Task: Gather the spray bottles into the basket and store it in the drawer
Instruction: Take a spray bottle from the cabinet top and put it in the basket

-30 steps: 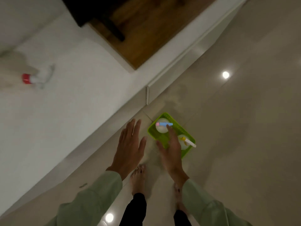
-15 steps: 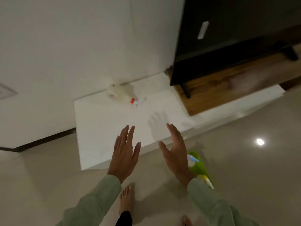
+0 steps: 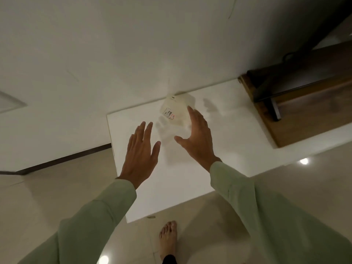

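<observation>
A pale translucent spray bottle point(image 3: 176, 109) with a small label lies on its side on the low white cabinet top point(image 3: 224, 119), close to the wall. My right hand point(image 3: 198, 138) is spread open just in front of it, fingertips over its near end, hiding the nozzle. My left hand point(image 3: 142, 151) hovers open over the cabinet top, a little left of the bottle and apart from it. The green basket is out of view.
A dark TV point(image 3: 308, 44) stands on a brown wooden board point(image 3: 312, 115) at the right of the cabinet. The white wall point(image 3: 114, 54) is right behind the bottle. Glossy tiled floor point(image 3: 47, 197) and my bare foot point(image 3: 168, 239) are below.
The view has swung from the basket on the floor up to the cabinet. Both hands have moved forward over the top, and the right hand now reaches the lying bottle.
</observation>
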{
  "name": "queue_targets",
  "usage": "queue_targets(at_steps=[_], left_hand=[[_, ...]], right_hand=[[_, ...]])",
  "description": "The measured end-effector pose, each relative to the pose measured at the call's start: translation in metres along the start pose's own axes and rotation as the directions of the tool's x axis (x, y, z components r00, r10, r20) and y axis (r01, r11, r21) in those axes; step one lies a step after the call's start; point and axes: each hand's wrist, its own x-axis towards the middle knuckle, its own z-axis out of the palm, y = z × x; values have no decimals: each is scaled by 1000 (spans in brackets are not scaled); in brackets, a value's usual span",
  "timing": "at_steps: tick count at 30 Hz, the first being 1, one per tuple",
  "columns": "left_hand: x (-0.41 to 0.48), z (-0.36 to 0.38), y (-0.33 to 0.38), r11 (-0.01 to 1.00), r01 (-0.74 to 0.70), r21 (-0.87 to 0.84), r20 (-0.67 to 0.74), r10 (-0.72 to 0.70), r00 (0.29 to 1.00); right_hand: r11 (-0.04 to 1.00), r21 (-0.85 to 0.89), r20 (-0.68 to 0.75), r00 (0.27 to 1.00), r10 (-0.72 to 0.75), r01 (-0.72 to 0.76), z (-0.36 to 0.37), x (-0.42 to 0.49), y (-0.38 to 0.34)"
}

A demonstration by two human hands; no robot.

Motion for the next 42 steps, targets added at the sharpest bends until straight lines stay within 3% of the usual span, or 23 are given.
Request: queue_targets(at_steps=[5, 10, 16, 21, 33, 42], left_hand=[[44, 5, -24, 999, -31, 11, 18, 30, 999], [66, 11, -36, 998, -45, 31, 34, 44, 998], [60, 16, -29, 999, -52, 15, 53, 51, 997], [39, 30, 10, 997, -81, 5, 101, 80, 992], [-70, 149, 197, 965, -258, -55, 309, 262, 914], [-135, 264, 266, 949, -316, 2, 451, 281, 847]], right_hand=[[972, -226, 40, 998, -56, 63, 32, 64, -5], [951, -300, 45, 997, -60, 71, 45, 91, -1], [948, -301, 91, 992, -83, 107, 17, 65, 24], [938, -338, 13, 997, -75, 75, -33, 3, 61], [895, -348, -38, 958, 283, -278, -168, -217, 227], [786, -430, 142, 826, 545, -445, -173, -322, 345]])
